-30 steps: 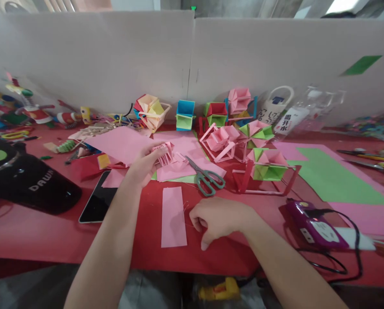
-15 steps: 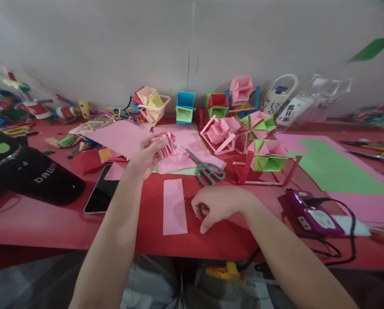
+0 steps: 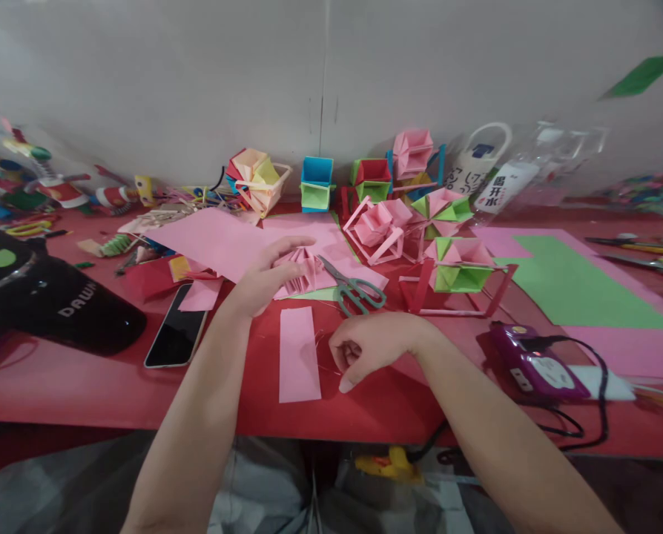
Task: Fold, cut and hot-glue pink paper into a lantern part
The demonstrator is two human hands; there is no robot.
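Observation:
My left hand (image 3: 262,278) reaches to a pleated pink paper piece (image 3: 303,273) lying on pink sheets (image 3: 331,236). The thumb and fingers are stretched out and apart around that piece, touching or almost touching it. A pair of scissors (image 3: 359,288) with grey-green handles lies just right of it. My right hand (image 3: 373,345) rests low over the red table, fingers curled in and thumb apart, with nothing visible in them. A pink paper rectangle (image 3: 299,356) lies flat between my hands, and thin strands run beside it.
A black tumbler (image 3: 58,297) and a phone (image 3: 176,326) lie on the left. Folded paper models (image 3: 462,267) stand toward the back, near a bottle (image 3: 506,182). A purple power socket (image 3: 537,363) with cables sits at right. A yellow tool (image 3: 390,466) hangs below the table edge.
My left hand has lowered the pleated pink piece onto the sheets, slightly to the right, and its fingers have spread. My right hand has barely moved; the view shifted slightly.

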